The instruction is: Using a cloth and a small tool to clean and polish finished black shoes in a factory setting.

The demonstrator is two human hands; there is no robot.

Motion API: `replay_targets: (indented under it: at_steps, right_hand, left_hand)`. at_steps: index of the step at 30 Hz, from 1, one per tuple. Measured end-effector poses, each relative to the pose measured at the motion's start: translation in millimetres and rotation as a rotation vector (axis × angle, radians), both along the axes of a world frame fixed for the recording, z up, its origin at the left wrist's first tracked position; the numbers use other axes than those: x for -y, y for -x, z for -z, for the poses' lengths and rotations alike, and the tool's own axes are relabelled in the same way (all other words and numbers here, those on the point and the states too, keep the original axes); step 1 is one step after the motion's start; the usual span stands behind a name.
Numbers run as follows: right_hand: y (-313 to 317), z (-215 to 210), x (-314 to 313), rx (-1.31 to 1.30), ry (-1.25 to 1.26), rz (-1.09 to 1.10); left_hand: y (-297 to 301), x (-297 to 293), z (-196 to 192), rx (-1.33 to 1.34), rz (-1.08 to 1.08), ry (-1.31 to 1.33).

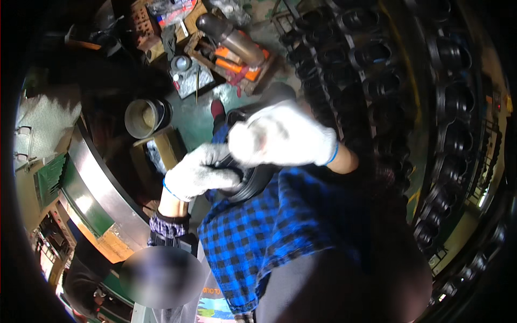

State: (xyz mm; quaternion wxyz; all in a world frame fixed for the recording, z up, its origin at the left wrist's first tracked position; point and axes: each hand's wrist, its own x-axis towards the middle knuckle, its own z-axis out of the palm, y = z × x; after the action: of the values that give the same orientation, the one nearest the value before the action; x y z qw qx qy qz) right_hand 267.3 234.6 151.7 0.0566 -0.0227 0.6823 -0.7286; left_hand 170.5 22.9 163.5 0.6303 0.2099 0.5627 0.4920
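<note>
Both my hands wear white knit gloves. My left hand [196, 173] is closed on the near left side of a black, hollow, rubber-looking piece [252, 185] with a ridged edge, its thumb and fingers at the opening. The piece lies against a blue and black checked cloth [242, 226] over my lap. Above its far side is my right hand [283, 134], fingers curled in and blurred by motion. Whatever those fingers hold, if anything, is hidden. Between them, my gloves cover much of the black piece.
Racks of similar black hollow pieces [371, 51] fill the right side. Ahead stand a grey metal cylinder [242, 48] on an orange base and a bucket [142, 119]. A metal-edged curved counter [99, 167] runs along the left. Another person [83, 280] is at the lower left.
</note>
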Motion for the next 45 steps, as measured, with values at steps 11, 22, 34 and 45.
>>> replay_targets:
  at_steps: [11,22,34,45]
  right_hand:
    - [14.5,-14.2,-6.6,-0.117,-0.723,-0.170]
    - [10.7,-22.1,-17.8,-0.213,-0.655,-0.128]
    - [11.4,-23.2,8.1,-0.324,-0.729,-0.246]
    - [12.5,17.3,-35.0,0.011,-0.731,0.073]
  left_hand:
    - [-8.3,6.2,-14.5,0.245,-0.075,0.201]
    - [-8.7,3.9,-5.6,0.249,-0.043,0.042]
    - [-7.9,9.8,-2.9,0.160,0.065,0.026]
    - [-4.0,18.4,-2.5,0.323,0.017,0.085]
